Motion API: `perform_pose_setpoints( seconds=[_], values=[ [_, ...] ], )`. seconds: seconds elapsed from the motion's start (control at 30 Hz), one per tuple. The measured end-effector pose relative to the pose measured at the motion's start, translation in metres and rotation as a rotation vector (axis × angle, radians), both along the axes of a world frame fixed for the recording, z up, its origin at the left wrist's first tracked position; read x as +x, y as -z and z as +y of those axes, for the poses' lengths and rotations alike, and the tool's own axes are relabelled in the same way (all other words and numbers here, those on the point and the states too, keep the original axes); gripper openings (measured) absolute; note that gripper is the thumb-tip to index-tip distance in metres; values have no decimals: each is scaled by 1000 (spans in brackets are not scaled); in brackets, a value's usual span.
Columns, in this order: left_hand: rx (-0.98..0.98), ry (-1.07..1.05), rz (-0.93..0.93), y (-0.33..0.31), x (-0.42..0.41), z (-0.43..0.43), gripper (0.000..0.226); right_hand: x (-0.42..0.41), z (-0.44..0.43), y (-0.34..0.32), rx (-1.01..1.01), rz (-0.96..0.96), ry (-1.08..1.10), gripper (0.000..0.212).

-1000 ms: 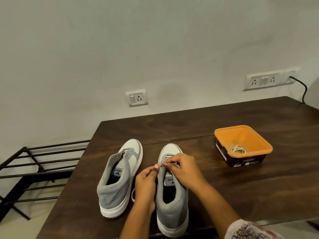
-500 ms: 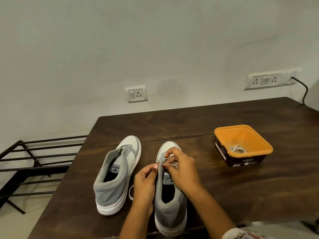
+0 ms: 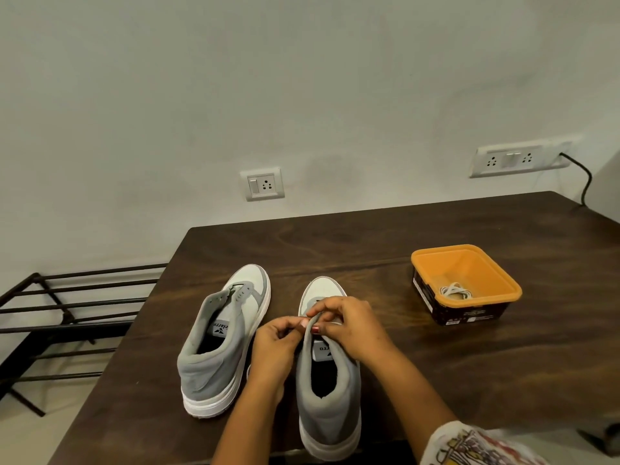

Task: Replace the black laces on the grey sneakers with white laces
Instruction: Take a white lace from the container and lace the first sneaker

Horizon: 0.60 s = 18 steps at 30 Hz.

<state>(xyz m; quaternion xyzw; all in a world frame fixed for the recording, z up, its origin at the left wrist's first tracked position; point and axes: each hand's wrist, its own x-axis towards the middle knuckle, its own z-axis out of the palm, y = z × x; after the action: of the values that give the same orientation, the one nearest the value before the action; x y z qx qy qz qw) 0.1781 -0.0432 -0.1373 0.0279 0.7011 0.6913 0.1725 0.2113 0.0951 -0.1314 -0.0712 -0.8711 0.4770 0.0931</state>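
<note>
Grey high-top sneaker (image 3: 330,391), lower centre of frame, stands on the dark wooden counter (image 3: 436,380). Left hand (image 3: 275,344) and right hand (image 3: 352,327) are together, both pinching its eyelet flap. Second grey sneaker (image 3: 218,344) stands just left. Coiled white lace (image 3: 454,292) lies in the orange plastic tub (image 3: 496,280), centre right.

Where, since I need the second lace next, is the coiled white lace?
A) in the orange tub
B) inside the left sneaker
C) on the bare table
A: the coiled white lace lies on the floor of the orange tub.
</note>
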Motion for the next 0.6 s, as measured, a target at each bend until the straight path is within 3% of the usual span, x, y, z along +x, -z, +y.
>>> perform_pose_setpoints(
  seconds=[0.13, 0.2, 0.3, 0.43, 0.53, 0.6],
  values=[
    [-130, -59, 95, 5, -4, 7, 11, 5, -2, 4, -10, 5, 19, 24],
    [-156, -121, 112, 8, -4, 8, 15, 9, -3, 3, 120, -21, 14, 36],
    [89, -228, -39, -3, -1, 8, 21, 18, -9, -4, 332, -36, 71, 42],
    [433, -384, -191, -40, -3, -7, 26, 22, -14, -1, 345, -23, 86, 41],
    [506, -535, -218, -64, -9, -34, 32, 23, -13, -1, 282, -98, 141, 52],
    [375, -591, -81, -76, -14, -56, 31, 25, -10, -4, 187, -146, 176, 60]
  ],
)
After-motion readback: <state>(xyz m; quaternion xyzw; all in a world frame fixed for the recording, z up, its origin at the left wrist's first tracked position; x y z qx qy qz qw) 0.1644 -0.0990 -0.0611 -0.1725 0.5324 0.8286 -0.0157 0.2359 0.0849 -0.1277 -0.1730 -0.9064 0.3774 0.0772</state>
